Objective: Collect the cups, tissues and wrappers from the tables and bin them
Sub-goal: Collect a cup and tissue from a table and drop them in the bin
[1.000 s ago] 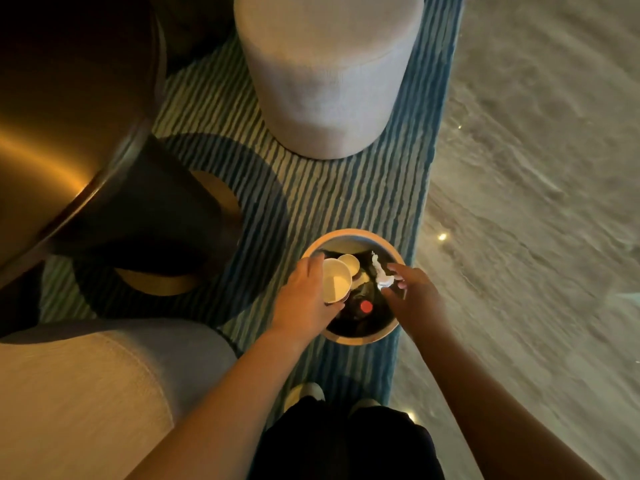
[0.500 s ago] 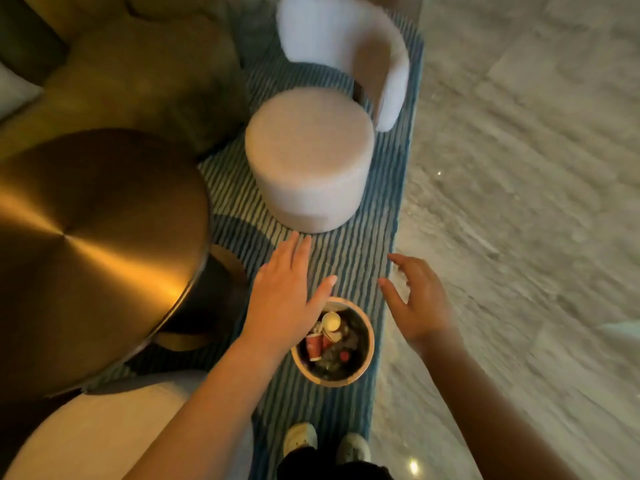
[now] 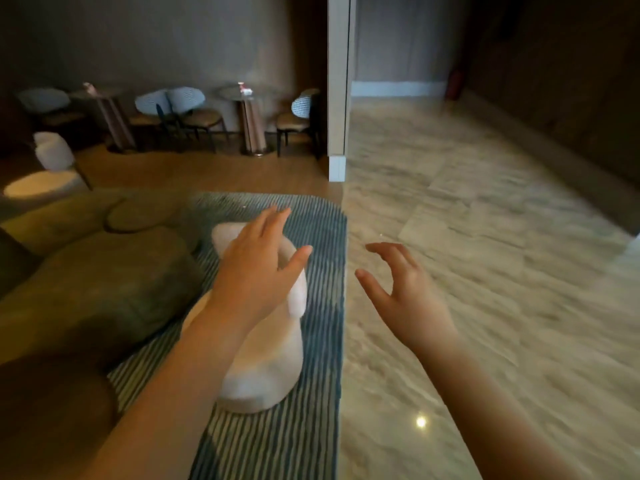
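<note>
My left hand (image 3: 258, 268) is raised in front of me with straight fingers and holds nothing; it hangs over a white stool. My right hand (image 3: 403, 291) floats to its right above the marble floor, fingers loosely bent, also empty. The bin is out of view. Far off, a small round table (image 3: 247, 93) carries a small red and white item (image 3: 243, 87). Another far table (image 3: 98, 93) on the left holds a pinkish item (image 3: 88, 86); both are too small to identify.
A white stool with a curved back (image 3: 263, 368) stands on a blue striped rug (image 3: 304, 427). An olive sofa (image 3: 90, 282) lies left. Chairs (image 3: 194, 116) flank the far tables. A white pillar (image 3: 339, 98) divides wood floor from marble floor (image 3: 502, 271).
The view has swung up from the bin to the room. My left hand released the cup and my right the tissue into the bin; both hands are now empty and raised.
</note>
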A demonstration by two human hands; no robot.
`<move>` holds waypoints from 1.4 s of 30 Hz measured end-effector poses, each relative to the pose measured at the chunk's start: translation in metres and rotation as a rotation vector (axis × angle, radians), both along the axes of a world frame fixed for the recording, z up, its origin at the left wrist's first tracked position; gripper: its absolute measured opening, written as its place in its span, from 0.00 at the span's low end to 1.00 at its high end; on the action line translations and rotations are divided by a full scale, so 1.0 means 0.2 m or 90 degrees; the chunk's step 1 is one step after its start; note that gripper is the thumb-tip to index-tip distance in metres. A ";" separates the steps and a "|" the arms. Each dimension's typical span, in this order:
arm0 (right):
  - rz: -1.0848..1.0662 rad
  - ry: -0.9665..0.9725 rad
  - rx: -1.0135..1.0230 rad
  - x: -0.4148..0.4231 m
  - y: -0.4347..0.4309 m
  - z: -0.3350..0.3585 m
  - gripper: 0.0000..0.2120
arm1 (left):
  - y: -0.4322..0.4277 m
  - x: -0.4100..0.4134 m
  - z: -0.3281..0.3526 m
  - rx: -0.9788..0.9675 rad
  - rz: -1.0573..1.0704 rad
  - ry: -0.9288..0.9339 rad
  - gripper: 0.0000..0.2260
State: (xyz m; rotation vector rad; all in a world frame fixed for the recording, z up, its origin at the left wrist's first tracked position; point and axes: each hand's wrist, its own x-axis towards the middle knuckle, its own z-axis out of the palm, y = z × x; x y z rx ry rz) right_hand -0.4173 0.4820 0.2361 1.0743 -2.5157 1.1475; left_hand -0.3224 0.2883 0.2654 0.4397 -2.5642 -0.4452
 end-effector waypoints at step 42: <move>0.336 0.215 0.006 -5.17 -2.87 0.89 0.23 | -2.50 -4.62 0.83 -0.009 0.206 -0.012 0.29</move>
